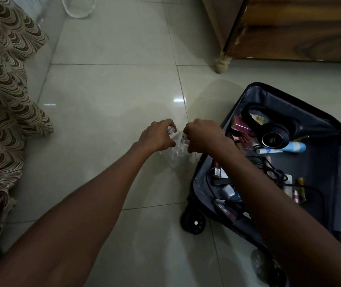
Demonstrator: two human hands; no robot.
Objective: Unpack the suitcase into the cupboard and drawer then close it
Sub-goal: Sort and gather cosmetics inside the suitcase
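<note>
- A patterned cloth (6, 104) with a brown scale print hangs down along the left edge, reaching the tiled floor (107, 90).
- The left hand (158, 135) is held over the floor, fingers curled and pinching the upper left edge of a clear plastic bag (174, 154).
- The right hand (203, 134) is just beside it, fingers curled on the bag's upper right edge; the bag hangs below both hands, and its contents are too blurred to tell.
- The suitcase (269, 96) lies open on the floor to the right of the hands, one wheel (193, 223) at its near left corner.
- Inside, black headphones (273, 133) sit near the far edge, a blue and white tube (289, 147) just beside them, black cables (273, 170) in the middle, and small boxes and bottles along the left wall.
- A wooden cupboard (300, 27) stands on a pale foot at the top right, beyond the suitcase.
</note>
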